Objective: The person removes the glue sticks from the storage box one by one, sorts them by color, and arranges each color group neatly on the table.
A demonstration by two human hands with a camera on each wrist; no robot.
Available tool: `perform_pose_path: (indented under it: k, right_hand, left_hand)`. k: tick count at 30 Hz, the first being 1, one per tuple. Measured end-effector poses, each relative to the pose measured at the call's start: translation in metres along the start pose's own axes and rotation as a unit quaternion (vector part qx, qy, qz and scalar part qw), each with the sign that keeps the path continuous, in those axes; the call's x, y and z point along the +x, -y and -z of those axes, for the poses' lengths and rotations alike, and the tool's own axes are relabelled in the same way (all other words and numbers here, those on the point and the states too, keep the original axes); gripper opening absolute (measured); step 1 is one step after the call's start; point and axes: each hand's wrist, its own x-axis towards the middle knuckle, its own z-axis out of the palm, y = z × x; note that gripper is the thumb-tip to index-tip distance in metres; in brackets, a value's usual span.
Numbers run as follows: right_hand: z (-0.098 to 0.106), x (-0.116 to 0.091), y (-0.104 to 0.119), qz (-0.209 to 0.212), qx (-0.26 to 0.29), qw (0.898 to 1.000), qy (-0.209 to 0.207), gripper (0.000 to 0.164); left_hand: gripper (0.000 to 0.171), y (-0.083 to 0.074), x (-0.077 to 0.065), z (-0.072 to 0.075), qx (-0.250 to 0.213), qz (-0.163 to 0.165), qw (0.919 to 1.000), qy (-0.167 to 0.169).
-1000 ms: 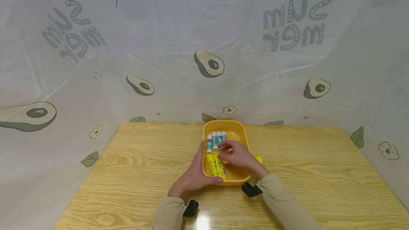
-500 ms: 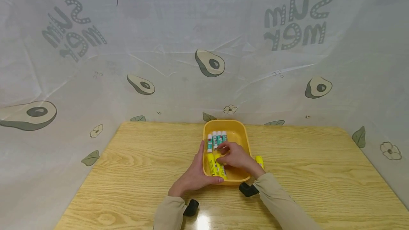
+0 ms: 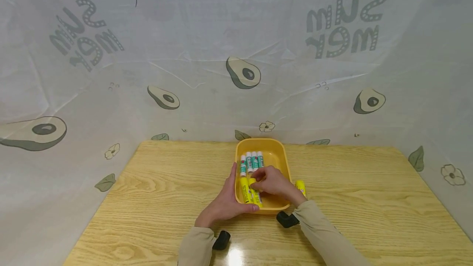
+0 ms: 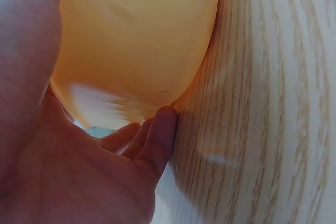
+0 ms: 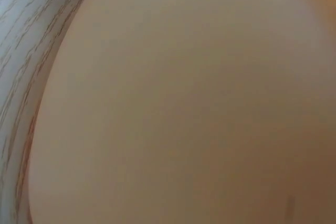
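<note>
From my end, the arranging looks well advanced. Four teal sticks [image 3: 255,163] lie in a row in the left part of the orange tray [image 3: 274,160], towards the far end. Nearer me in the same tray lie a first yellow stick [image 3: 245,191] and, alongside it, a second yellow stick [image 3: 257,198]. What seems left is the placing of that second one, which my right hand [image 3: 272,182] is over, and perhaps the outer yellow stick [image 3: 300,184], which is on the table [image 3: 166,196] just beside the tray's right wall.

My right fingers are bent at the second stick's far end; I can't tell whether they pinch it or only touch it. My left hand [image 3: 226,200] braces the tray's near left corner, fingers and thumb stretched along two walls, unclenched.

The left wrist view adds what the head view hides: fingertips against the outer wall, low by the tabletop. The right wrist view gives me mostly blurred tray wall and a strip of wood, no fingers or sticks.
</note>
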Motion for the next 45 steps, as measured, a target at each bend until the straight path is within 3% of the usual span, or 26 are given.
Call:
perform_pose_path:
  k: [15,23,30,38,45]
  right_hand:
    - [0.0007,0.0005,0.0007,0.018,0.006,1.0,-0.006,0.025]
    - [0.0038,0.0013,-0.001,0.029,0.046,0.998,0.013,0.027]
    - [0.0052,0.003,-0.0048,0.037,0.075,0.996,0.022,0.028]
    - [0.0051,0.0039,-0.0064,0.071,0.083,0.994,0.002,0.029]
    - [0.0085,0.0002,-0.002,0.072,0.142,0.987,-0.01,0.028]
  left_hand:
    - [0.136,0.0006,-0.0002,0.0006,-0.001,-0.008,1.0,0.004]
    - [0.136,0.0008,0.0003,0.0008,-0.004,-0.003,1.0,0.003]
    - [0.135,0.0008,0.0006,-0.0005,-0.018,-0.021,0.9996,-0.003]
    - [0.137,0.0013,-0.0001,0.0001,-0.017,-0.025,0.9996,-0.003]
    - [0.136,0.0008,-0.0002,0.0001,-0.022,-0.018,0.9996,-0.001]
